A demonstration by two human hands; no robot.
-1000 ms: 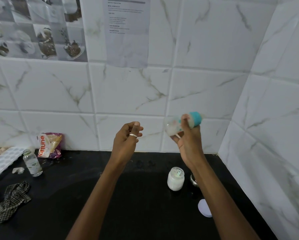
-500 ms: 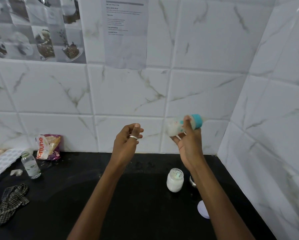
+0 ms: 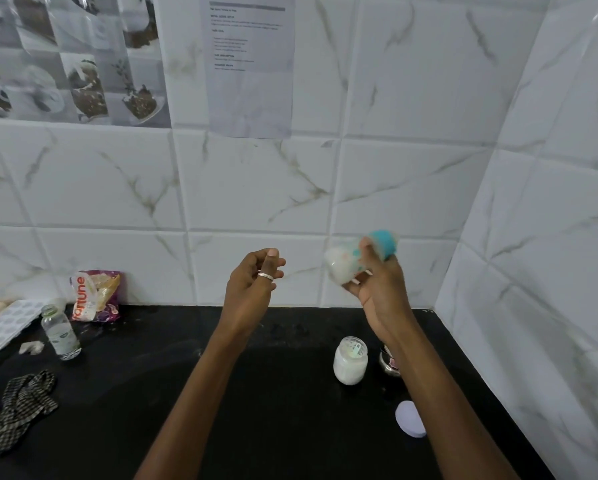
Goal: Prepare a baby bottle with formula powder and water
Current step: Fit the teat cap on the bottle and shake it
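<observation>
Bottle [image 3: 341,265], milky w/ teal cap [image 3: 384,242], gripped tilted by right hand [image 3: 382,293]; left hand [image 3: 252,289] loosely curled, empty.

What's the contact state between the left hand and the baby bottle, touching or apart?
Apart. The head view shows a gap of bare wall tile between the left hand and the baby bottle. Only the right hand grips the bottle.
</observation>
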